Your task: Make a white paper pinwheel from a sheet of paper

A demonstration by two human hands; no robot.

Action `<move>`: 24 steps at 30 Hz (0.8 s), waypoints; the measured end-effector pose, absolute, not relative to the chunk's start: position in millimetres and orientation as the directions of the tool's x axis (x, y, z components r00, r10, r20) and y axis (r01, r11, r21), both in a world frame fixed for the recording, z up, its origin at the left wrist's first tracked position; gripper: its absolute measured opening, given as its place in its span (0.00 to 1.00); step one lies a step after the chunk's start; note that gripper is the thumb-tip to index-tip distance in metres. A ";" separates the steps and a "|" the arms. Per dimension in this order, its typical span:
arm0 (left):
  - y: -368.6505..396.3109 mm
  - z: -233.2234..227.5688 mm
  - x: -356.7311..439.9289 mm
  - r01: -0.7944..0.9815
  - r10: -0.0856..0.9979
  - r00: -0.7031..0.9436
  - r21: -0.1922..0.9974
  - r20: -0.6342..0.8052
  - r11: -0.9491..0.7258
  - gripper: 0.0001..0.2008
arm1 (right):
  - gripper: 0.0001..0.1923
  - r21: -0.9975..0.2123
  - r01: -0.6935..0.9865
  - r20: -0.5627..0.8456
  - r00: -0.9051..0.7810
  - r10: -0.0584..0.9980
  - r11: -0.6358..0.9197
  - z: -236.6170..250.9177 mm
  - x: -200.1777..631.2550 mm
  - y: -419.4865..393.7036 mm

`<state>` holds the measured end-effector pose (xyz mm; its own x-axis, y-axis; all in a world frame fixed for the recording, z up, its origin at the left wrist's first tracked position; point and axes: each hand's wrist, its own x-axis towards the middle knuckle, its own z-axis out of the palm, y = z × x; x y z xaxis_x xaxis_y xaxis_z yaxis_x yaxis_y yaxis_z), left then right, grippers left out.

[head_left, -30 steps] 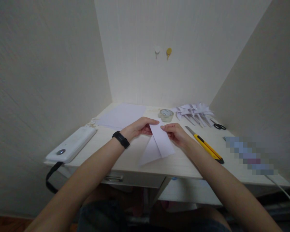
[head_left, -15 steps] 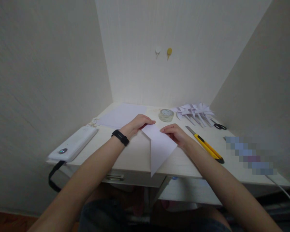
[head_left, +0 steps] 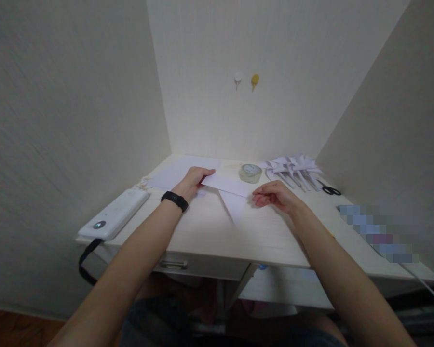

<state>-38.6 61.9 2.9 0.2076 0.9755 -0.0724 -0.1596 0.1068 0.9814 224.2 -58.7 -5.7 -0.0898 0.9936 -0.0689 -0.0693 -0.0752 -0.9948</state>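
Observation:
My left hand [head_left: 198,178], with a black watch band [head_left: 174,200] at the wrist, is closed on the left end of a folded white sheet of paper [head_left: 226,184]. The fold makes a long narrow strip across the top, and a pointed flap [head_left: 233,205] hangs below it towards me. At the strip's right end, my right hand [head_left: 273,196] has its fingers curled, with the fingertips at the paper's edge. Under my right forearm only a small yellow bit of the utility knife [head_left: 332,235] shows.
A roll of clear tape [head_left: 250,173] sits behind the paper. Several paper pinwheels [head_left: 292,168] lie at the back right near black scissors [head_left: 331,190]. White sheets [head_left: 169,172] lie back left, a white power bank [head_left: 114,214] at the left edge. A blurred-out item [head_left: 376,233] is far right.
The paper has turned and been lifted, so its wide face now shows as a narrow strip. My left hand has moved left, my right hand slightly right, its forearm covering the knife.

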 end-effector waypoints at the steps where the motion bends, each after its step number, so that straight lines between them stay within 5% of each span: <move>1: 62.3 2.1 -39.3 -0.163 0.978 0.198 0.982 -0.062 0.095 0.12 | 0.11 -0.993 -0.106 -0.049 -0.027 0.998 -0.052 -5.2 223.9 -57.8; 10: 37.9 3.6 -18.1 -0.170 0.926 0.378 0.984 0.017 0.051 0.10 | 0.11 -0.983 -0.184 -0.059 0.214 0.975 -0.019 -22.1 199.1 -46.4; 17: 26.4 9.0 -25.2 0.178 0.685 0.720 0.984 -0.115 -0.022 0.10 | 0.13 -0.994 -0.079 -0.084 0.077 0.993 -0.078 -18.5 201.9 -53.6; 24: 15.4 7.0 -18.1 0.218 0.606 0.788 0.969 -0.105 -0.116 0.08 | 0.13 -0.994 -0.066 -0.090 0.136 0.987 -0.081 -10.8 198.4 -56.3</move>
